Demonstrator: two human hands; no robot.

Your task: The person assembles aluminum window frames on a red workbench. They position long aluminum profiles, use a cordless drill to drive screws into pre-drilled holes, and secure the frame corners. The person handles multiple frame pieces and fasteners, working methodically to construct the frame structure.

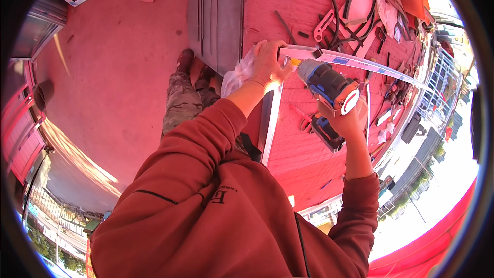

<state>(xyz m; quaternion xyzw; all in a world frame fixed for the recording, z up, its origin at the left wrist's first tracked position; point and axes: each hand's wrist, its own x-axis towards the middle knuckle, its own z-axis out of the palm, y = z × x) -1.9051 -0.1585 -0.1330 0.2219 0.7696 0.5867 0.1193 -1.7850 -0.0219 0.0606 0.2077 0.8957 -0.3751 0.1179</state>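
My right hand (pixel 343 119) is wrapped round the grip of a black and blue cordless drill (pixel 327 80). The drill's battery (pixel 326 134) shows below the hand. Its yellow tip (pixel 295 62) meets the corner of a silver metal frame (pixel 375 67), close to my left thumb; the exact contact point is too small to make out. My left hand (pixel 268 67) grips that corner, its fingers bent over the top. One bar runs off to the far right, and another runs back toward my body. A crumpled clear plastic bag (pixel 240 76) lies beside my left wrist.
Black strips and loose tools (pixel 355 25) are heaped on the red work surface at the far right, near an orange container (pixel 415 3). A grey panel (pixel 215 15) stands ahead of my legs. To the left spreads a reddish floor (pixel 118 72), with framed panels (pixel 38 25) along its edge.
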